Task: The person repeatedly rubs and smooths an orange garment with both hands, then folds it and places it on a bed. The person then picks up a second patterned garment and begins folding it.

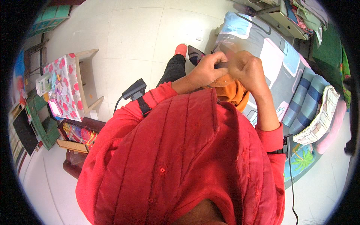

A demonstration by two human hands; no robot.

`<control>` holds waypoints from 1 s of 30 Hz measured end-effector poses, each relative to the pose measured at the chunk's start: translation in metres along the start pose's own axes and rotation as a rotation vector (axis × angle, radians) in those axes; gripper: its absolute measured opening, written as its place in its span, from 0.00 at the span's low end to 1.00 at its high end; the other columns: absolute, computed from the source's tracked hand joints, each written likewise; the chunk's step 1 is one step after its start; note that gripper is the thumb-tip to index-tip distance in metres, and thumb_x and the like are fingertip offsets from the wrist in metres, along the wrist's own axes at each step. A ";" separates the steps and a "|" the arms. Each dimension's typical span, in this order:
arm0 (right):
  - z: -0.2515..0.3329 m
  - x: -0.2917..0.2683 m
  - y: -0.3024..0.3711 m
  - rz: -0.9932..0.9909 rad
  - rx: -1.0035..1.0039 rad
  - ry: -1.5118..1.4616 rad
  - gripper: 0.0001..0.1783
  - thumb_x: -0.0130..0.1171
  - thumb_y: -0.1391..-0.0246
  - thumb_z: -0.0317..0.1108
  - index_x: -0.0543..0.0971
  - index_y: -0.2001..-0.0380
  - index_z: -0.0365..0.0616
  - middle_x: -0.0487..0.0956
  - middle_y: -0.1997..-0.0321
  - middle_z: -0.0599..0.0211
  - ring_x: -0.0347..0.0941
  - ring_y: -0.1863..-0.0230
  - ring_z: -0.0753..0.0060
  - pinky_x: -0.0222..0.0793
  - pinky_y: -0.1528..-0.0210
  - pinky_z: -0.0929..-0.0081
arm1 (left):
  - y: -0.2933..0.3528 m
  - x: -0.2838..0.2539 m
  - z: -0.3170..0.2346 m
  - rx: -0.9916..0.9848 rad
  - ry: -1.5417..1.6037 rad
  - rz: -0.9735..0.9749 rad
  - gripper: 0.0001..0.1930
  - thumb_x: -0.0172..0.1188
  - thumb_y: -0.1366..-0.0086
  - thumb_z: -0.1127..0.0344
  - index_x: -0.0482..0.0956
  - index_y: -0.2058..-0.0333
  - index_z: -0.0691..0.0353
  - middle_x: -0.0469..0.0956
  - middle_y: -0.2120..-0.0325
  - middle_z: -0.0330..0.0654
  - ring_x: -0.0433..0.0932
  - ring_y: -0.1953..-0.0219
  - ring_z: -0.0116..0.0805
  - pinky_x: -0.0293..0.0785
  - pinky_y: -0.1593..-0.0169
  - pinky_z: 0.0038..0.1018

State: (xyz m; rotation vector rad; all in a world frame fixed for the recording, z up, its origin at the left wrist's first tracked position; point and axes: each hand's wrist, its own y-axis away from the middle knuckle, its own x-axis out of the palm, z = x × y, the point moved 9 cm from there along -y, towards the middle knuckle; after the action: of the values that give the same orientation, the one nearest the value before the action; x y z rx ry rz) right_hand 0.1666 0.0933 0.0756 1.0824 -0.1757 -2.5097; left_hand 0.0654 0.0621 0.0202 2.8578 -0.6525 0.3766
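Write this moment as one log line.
left hand: curled; right hand: curled, close by; grip: unclear, blurred; nearby: orange cloth; right side: patterned bed

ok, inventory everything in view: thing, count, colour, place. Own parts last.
Cloth: one, orange, centre
Bed: one, grey patterned, right
Striped bedding: count unclear, blue, on bed
Printed bundle: one, white, beside striped bedding
Palm-print fabric: one, blue-green, lower right
Clothes: several, mixed, top right
Cabinet: one, off-white, top right
Table: one, white-and-red flowered cover, left
Box: one, white-green, on table
Floor tiles: several, off-white, upper middle
Forearm devices: two, black, left and right
Vest: one, red, lower middle
Left hand: one, bare, centre
Right hand: one, bare, beside left; grip unclear
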 end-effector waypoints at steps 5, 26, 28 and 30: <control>-0.034 -0.012 -0.008 -0.145 0.221 -0.344 0.11 0.60 0.59 0.27 0.77 0.69 0.36 0.78 0.74 0.60 0.73 0.74 0.78 0.69 0.68 0.77 | -0.001 -0.004 0.008 -0.030 0.059 -0.041 0.07 0.57 0.40 0.73 0.68 0.66 0.65 0.67 0.71 0.32 0.65 0.65 0.19 0.65 0.59 0.19; 0.016 0.007 -0.008 0.045 -0.263 0.349 0.12 0.55 0.61 0.25 0.77 0.68 0.38 0.77 0.69 0.51 0.77 0.68 0.52 0.72 0.65 0.67 | -0.004 -0.006 0.024 -0.115 0.049 -0.077 0.07 0.57 0.39 0.74 0.71 0.64 0.68 0.73 0.70 0.35 0.72 0.65 0.21 0.70 0.60 0.20; 0.000 0.004 -0.017 0.057 -0.106 0.192 0.12 0.54 0.60 0.25 0.77 0.68 0.38 0.78 0.71 0.50 0.77 0.71 0.53 0.72 0.67 0.68 | -0.003 -0.006 0.025 -0.127 0.129 -0.074 0.06 0.56 0.39 0.74 0.71 0.64 0.68 0.73 0.70 0.35 0.72 0.66 0.21 0.70 0.60 0.20; -0.012 -0.008 -0.023 -0.038 0.015 0.102 0.12 0.53 0.59 0.25 0.78 0.67 0.38 0.78 0.75 0.50 0.77 0.75 0.54 0.71 0.70 0.71 | -0.003 -0.008 0.027 -0.149 0.173 -0.094 0.07 0.57 0.40 0.74 0.72 0.64 0.69 0.75 0.71 0.37 0.72 0.68 0.21 0.70 0.63 0.20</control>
State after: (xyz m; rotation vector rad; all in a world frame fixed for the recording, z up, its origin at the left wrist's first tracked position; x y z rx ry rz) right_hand 0.1730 0.1178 0.0662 1.2267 -0.1464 -2.4828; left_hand 0.0649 0.0613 -0.0086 2.6659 -0.4904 0.5294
